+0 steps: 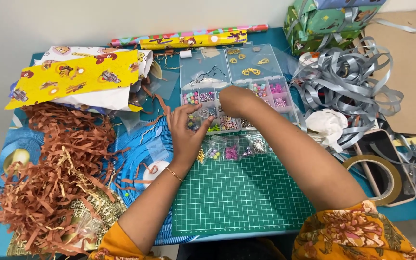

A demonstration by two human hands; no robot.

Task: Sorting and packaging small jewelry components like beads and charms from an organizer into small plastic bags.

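A clear plastic bead organiser (237, 67) lies open at the table's middle, with coloured beads in its near compartments and gold charms in the far ones. My left hand (185, 135) rests at its near left corner, fingers curled over the bead compartments; I cannot tell whether it pinches anything. A thin gold bracelet is on that wrist. My right hand (234, 98) bends down into the middle compartments, its fingers hidden behind the wrist. Several small clear bags of beads (232, 151) lie just in front of the box, at the far edge of a green cutting mat (246, 197).
Brown shredded paper (54, 168) fills the left side under folded yellow wrapping paper (73, 77). Wrapping-paper rolls (193, 38) lie at the back. Grey ribbon (347, 82), crumpled white tissue (328, 125), a tape roll (376, 175), green gift boxes (333, 24) and cardboard (415, 72) crowd the right.
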